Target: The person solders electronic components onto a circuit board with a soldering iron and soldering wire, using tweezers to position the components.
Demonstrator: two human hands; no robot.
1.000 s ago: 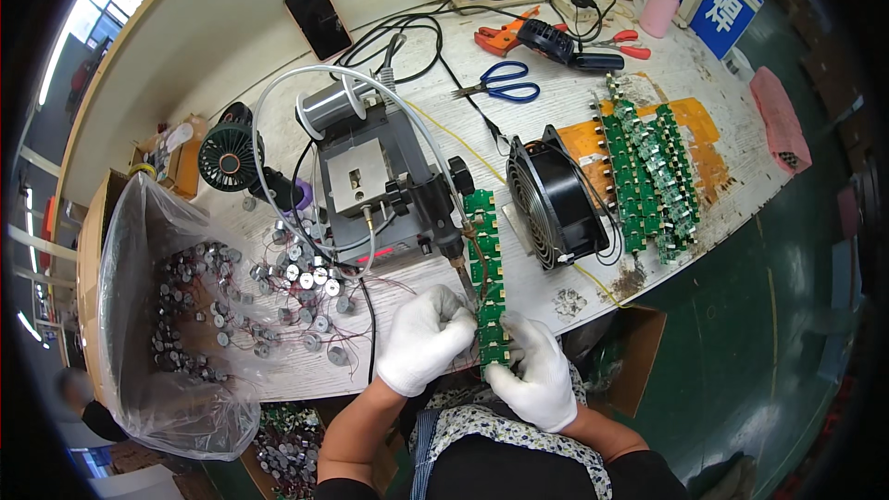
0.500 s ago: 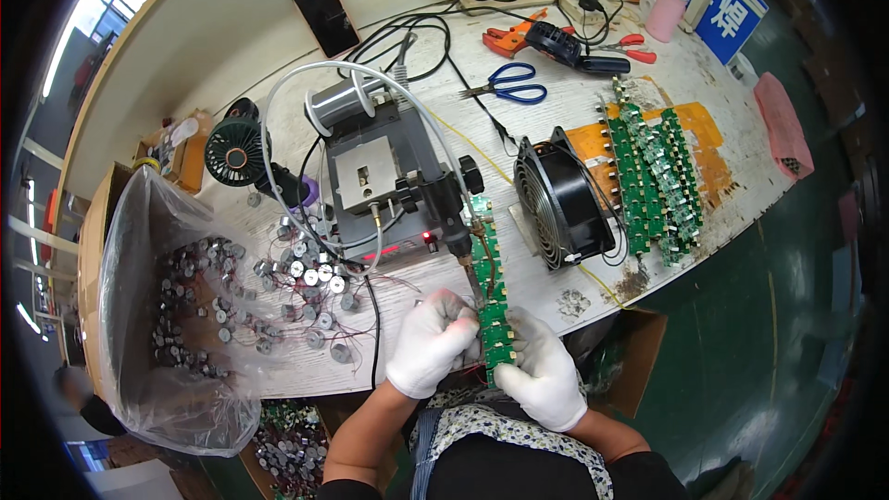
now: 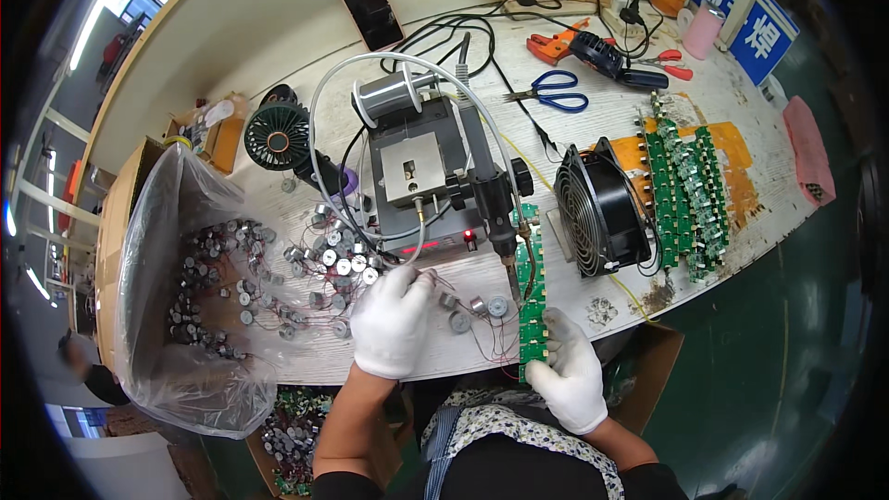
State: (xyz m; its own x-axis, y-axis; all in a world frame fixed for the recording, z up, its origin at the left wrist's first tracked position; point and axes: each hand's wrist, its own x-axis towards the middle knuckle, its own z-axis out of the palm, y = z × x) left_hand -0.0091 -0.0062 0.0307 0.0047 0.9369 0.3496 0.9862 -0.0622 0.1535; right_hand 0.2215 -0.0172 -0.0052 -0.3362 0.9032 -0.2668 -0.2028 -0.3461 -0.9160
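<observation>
A long green circuit board strip stands out from under the soldering head toward me. My right hand, in a white glove, grips its near end from the right side, thumb on top. Several small round silver motors with thin red wires lie just left of the strip. Also white-gloved, my left hand is over the table beside the larger spread of loose motors. Its fingers stretch forward, slightly bent, and I see nothing held in them; the fingertips are partly hidden.
The grey soldering machine carries a solder wire spool. Right of it stand a black fan and finished-looking green board strips. A plastic-lined box of motors is at left. Blue-handled scissors and a phone lie behind.
My left hand has left the circuit board and moved left to the loose motors, uncovering several motors beside the strip. My right hand still grips the board. The whole view has shifted slightly.
</observation>
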